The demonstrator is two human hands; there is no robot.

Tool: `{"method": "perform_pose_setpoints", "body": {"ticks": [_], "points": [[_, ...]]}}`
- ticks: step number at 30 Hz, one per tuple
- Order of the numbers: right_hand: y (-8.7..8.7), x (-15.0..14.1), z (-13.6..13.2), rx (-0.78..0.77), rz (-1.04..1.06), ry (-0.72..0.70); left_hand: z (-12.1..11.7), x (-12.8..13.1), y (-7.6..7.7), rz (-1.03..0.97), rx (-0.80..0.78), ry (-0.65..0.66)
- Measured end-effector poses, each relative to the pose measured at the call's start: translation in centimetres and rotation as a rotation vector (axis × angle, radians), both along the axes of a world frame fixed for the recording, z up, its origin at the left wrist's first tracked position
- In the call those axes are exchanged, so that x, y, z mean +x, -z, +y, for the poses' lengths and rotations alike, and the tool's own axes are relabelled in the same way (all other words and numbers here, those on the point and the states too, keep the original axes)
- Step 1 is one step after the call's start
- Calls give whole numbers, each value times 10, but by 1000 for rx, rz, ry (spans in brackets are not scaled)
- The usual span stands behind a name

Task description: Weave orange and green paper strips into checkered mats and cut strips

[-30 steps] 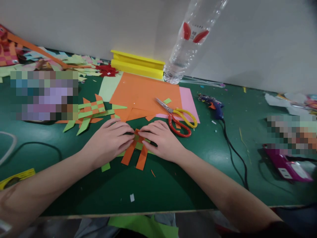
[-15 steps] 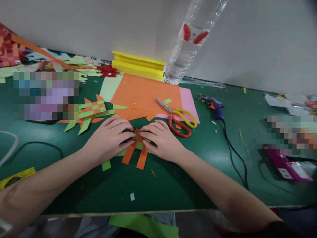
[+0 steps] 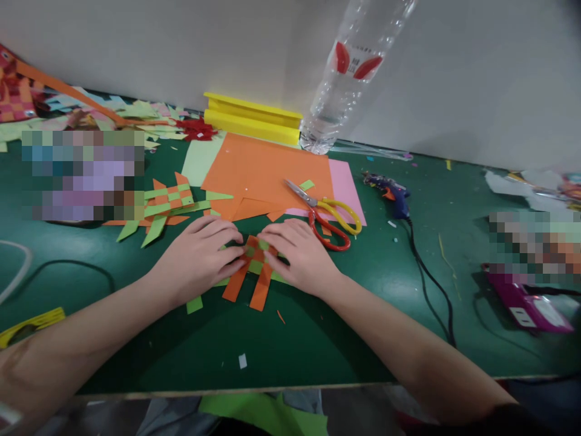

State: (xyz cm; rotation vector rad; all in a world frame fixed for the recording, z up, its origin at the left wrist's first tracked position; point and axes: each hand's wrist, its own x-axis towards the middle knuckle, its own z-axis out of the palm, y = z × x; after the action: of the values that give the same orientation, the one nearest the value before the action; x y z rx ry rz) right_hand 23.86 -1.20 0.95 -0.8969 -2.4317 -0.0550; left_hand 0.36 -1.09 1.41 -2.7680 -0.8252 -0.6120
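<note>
Flat on the table lies a small weave of orange and green paper strips, its two orange tails pointing toward me. My left hand has its curled fingers on the weave's left side. On the opposite side, my right hand grips the right edge with bent fingers. Both hands cover part of the green strips, and the contact under the fingertips is partly hidden. To the left of my left hand sits a finished-looking woven paper fish in orange and green. Beyond my right hand rest scissors with one red and one yellow handle.
Orange paper sheets lie behind the hands, with a yellow folded strip and a plastic bottle by the wall. A blue glue gun with a black cord is at right. Paper scraps fill the back left.
My right fingers have shifted slightly to the right, baring more of the weave's checkered top. My left hand stays nearly in place, and the strips keep their position.
</note>
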Motion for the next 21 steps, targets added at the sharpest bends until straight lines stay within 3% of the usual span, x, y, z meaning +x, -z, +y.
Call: {"method": "perform_pose_setpoints", "body": {"ticks": [3, 5, 11, 21], "points": [[-3, 2, 0, 132, 96, 128, 0, -1, 0, 6, 30, 8], [-2, 4, 2, 133, 68, 171, -1, -2, 0, 20, 17, 11], [4, 4, 5, 27, -114, 175, -2, 0, 3, 20, -60, 17], [1, 2, 3, -247, 98, 206, -2, 2, 0, 6, -66, 20]]}}
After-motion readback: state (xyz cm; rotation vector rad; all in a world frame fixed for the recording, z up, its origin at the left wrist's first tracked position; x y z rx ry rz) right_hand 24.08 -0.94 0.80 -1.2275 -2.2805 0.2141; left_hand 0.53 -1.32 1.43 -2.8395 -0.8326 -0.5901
